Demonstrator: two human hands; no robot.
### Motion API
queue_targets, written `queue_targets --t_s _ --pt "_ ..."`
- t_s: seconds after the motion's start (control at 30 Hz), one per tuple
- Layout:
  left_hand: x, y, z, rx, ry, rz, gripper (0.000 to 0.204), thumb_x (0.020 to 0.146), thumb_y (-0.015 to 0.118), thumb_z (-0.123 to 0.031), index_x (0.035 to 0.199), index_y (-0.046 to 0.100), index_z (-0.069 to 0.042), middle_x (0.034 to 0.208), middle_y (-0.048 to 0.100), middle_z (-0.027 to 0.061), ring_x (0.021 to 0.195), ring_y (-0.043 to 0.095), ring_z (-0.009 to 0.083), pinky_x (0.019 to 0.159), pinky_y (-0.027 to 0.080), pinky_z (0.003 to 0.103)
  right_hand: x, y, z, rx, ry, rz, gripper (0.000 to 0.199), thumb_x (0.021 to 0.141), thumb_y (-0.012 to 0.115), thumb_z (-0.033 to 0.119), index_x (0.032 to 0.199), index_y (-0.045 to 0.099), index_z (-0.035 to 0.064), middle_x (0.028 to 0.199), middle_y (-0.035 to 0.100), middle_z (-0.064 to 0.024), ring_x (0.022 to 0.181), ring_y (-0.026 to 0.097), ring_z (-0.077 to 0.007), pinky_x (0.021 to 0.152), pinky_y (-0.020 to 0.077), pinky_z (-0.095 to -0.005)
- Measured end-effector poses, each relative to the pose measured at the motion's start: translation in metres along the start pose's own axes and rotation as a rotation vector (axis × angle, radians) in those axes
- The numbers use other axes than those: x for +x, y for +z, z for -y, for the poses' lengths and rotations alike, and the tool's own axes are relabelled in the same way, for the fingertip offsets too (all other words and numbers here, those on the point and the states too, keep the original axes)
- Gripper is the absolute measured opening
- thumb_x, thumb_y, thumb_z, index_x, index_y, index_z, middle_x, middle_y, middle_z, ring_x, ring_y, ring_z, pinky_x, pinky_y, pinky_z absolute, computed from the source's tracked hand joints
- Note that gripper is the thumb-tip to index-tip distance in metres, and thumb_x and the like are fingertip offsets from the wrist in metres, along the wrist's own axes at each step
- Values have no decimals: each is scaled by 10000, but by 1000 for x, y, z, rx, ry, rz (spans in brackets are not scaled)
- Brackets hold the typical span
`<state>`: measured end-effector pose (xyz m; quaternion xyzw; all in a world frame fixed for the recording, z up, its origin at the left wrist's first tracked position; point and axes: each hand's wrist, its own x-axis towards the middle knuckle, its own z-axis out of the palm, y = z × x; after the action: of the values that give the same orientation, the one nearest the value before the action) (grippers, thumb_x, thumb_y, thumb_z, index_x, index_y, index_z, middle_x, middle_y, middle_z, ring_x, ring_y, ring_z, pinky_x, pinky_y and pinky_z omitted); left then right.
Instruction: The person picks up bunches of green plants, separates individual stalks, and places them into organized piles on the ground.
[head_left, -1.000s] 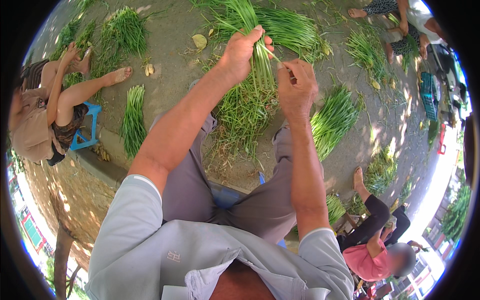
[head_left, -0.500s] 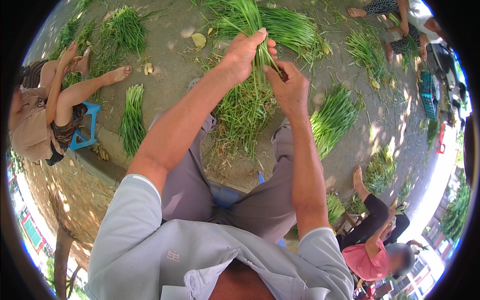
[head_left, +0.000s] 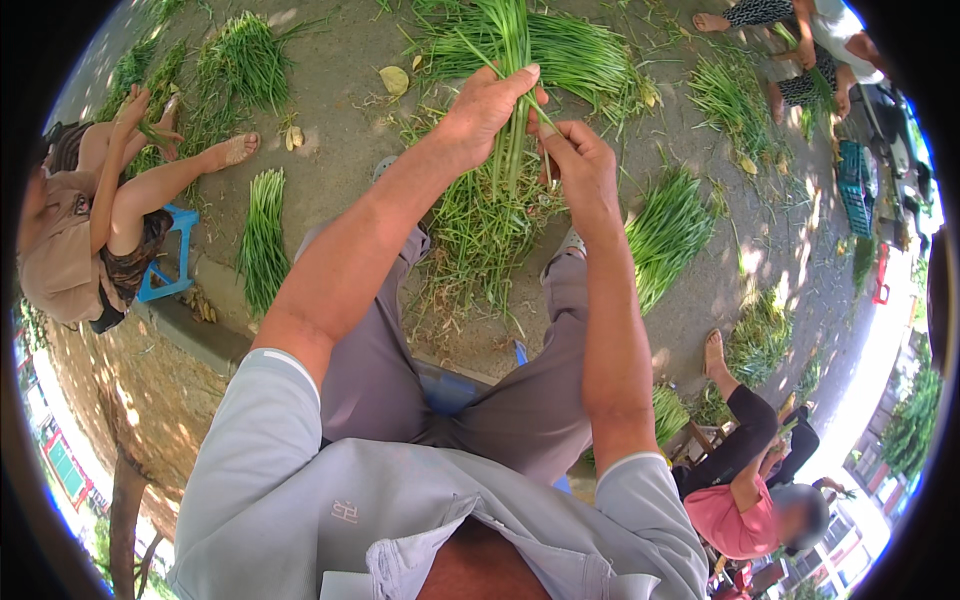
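Observation:
My left hand (head_left: 486, 112) is closed around a bunch of garlic chives (head_left: 511, 45), the green leaves pointing away from me and the pale stalk ends hanging below the fist. Just to its right, my right hand (head_left: 583, 172) has thumb and fingers pinched on a thin chive stalk (head_left: 540, 114) at the bunch's edge. Under both hands, between my feet, lies a heap of loose chive trimmings (head_left: 482, 245). A large pile of chives (head_left: 575, 55) rests on the ground just beyond.
Neat chive bundles lie to the left (head_left: 264, 240) and right (head_left: 668, 235). Another pile (head_left: 245, 65) is at the far left. A person sits at left by a blue stool (head_left: 178, 255); others sit at lower right and upper right. A teal crate (head_left: 856, 190) stands at right.
My right hand has drawn slightly down and away from the bunch, its fingers now apart from the stalk ends. The left hand keeps its hold nearly in place.

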<state>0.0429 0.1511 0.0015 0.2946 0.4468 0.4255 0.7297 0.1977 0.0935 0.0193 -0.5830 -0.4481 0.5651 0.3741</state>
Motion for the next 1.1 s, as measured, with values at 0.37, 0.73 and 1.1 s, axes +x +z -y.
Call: queue_targets --t_s 0.37,0.73,1.1 --pt "-5 0 -5 85 100 80 222 978 624 -291 968 584 -72 852 616 15 695 571 109 591 487 275 -1 -7 8 390 194 235 339 1000 562 306 1094 673 0 841 626 -11 681 553 -87 606 476 -245" --pt "-6 -1 -8 148 106 147 212 978 640 -288 1001 577 -87 863 619 -7 695 557 90 604 464 259 2 -9 0 501 223 298 301 997 575 271 1130 652 13 914 635 -18 738 583 -113 663 506 -272" --pt "-9 1 -10 130 136 106 242 956 670 -322 963 603 -89 851 617 -11 601 497 65 516 385 223 3 -7 4 608 219 376 173 1017 520 171 1088 571 21 810 532 9 577 406 -45 465 303 -186"
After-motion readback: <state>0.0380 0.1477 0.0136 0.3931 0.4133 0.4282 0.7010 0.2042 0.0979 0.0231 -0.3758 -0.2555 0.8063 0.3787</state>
